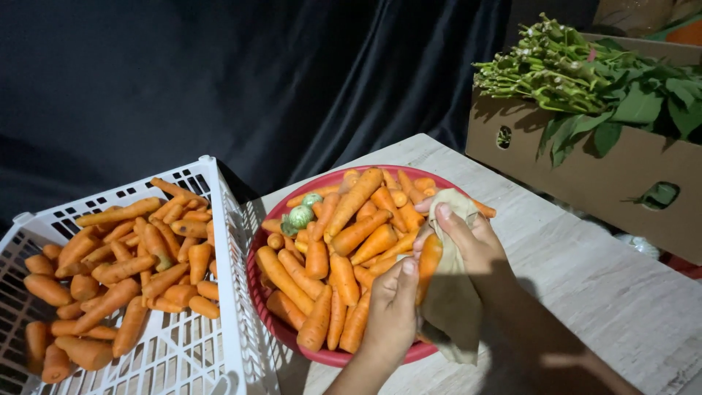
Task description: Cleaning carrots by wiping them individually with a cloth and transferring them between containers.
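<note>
My left hand [393,307] grips the lower end of an orange carrot [428,262] held upright over a round red tray [257,281]. My right hand [474,245] wraps a beige cloth [452,300] around the same carrot from the right, thumb pressed on the cloth's top edge. The red tray is heaped with carrots [344,249], and two small green round vegetables [301,215] lie among them near its far left side.
A white slatted plastic crate [219,322] at left holds several carrots [124,271]. A cardboard box [585,175] of leafy green stalks [585,73] stands at the back right on the pale wooden table [607,278]. Dark cloth hangs behind.
</note>
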